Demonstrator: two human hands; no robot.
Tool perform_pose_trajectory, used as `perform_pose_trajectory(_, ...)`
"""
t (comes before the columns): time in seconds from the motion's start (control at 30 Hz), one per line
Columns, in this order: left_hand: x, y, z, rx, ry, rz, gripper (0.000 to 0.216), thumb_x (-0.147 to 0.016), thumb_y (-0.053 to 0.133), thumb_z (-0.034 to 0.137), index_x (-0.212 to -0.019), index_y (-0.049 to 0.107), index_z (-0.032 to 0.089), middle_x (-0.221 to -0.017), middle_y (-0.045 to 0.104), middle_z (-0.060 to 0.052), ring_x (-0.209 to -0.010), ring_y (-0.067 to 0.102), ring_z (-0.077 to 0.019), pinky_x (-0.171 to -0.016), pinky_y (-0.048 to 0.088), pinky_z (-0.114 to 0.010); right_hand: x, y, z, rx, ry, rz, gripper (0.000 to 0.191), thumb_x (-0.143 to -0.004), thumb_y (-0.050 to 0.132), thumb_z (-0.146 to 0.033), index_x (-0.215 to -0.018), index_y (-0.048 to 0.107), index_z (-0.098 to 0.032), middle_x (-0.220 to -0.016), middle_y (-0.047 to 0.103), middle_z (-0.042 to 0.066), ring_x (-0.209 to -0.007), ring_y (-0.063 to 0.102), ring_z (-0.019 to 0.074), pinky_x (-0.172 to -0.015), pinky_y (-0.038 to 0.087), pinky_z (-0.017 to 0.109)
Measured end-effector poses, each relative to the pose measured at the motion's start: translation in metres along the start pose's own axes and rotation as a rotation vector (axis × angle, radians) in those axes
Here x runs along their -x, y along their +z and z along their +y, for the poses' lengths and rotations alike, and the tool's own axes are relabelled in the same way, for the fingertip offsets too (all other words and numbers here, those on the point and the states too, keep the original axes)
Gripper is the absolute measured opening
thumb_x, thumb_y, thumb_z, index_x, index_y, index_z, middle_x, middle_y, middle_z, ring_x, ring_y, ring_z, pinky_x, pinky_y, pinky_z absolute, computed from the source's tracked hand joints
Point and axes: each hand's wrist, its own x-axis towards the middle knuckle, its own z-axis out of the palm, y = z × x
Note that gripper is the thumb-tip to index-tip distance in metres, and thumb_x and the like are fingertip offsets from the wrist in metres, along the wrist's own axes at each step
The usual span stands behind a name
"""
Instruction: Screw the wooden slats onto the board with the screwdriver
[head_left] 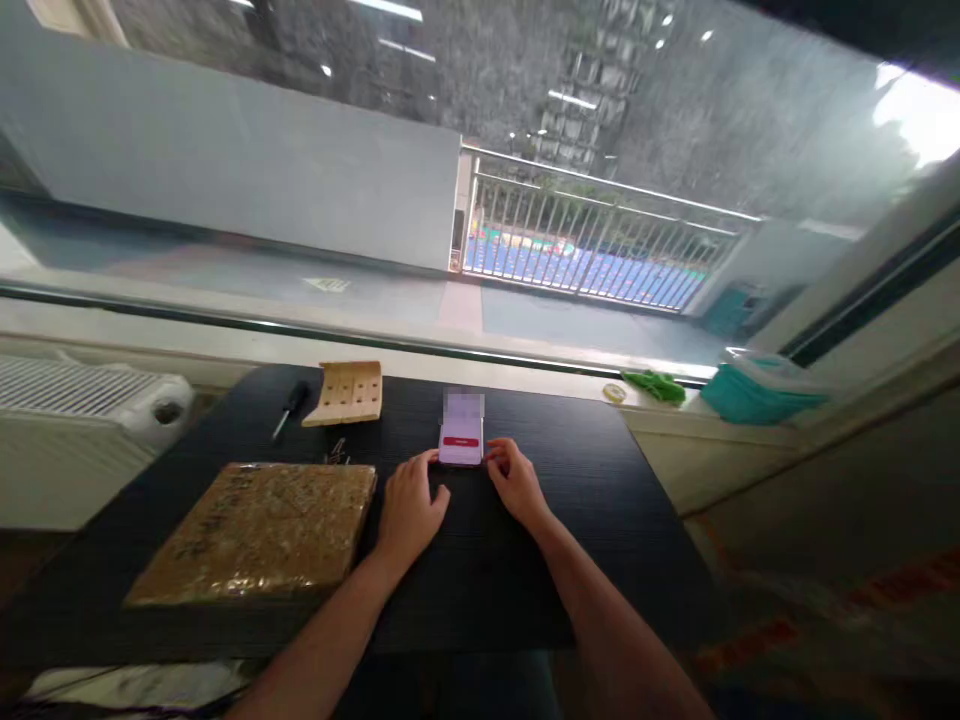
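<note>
Pointing lengthwise straight ahead; phone

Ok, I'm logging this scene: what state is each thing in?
Phone: screen lit
Screwdriver: lying down
Wooden piece: lying, curved
Small pieces: lying loose
Package: flat, glossily wrapped
Green cloth: crumpled
Yellow ring: lying flat
Teal container: contents unclear
Left hand: open, thumb spread
Right hand: loosely curled

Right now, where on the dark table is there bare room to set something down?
The widest free patch on the table lies right of the phone and right hand, out to the table's right edge. A smaller one lies between the wooden piece and the phone. Left of the left hand it is crowded: screwdriver, wooden piece, wrapped package.
</note>
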Motion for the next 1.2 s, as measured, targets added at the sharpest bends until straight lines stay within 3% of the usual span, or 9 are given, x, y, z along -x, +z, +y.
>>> perform_pose_trajectory(1.2,-0.0020,0.0011,-0.0026,0.020,0.020,0.012,0.041,-0.075,0.052,0.013,-0.116,0.052,0.013,-0.114,0.064,-0.013,-0.107,0.057,-0.0288,-0.093,0.046,-0.045,-0.0025,0.0012,0.0031,0.002,-0.031,0.002,0.024,-0.077,0.050,-0.020,-0.101,0.054,-0.021,-0.076,0.064,0.000,-0.063,0.058,0.0143,-0.066,0.049,0.028)
